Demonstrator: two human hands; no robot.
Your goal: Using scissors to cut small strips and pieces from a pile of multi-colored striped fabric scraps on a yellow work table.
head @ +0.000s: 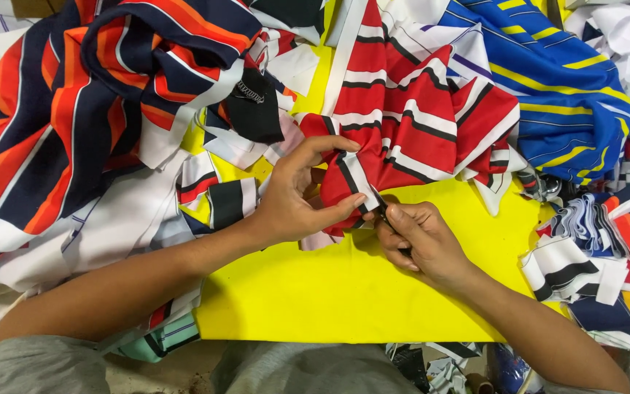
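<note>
Yellow cloth (pixel 344 292) tabletop, left hand (pixel 293 201) pinching red striped fabric (pixel 410 124), right hand (pixel 421 237) beside, gripping dark tool (pixel 380 209)

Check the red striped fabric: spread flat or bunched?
Bunched: the red striped fabric folds into pleats where the left hand pinches it.

A red garment (pixel 410 131) with white and black stripes is lying bunched and creased across the top edge of a bright yellow cloth (pixel 344 292), its lower corner pulled down into a pinched fold. A small dark cutting tool (pixel 384 213), mostly hidden so its kind is unclear, is pointing up, its tip touching that folded corner's striped edge.
</note>
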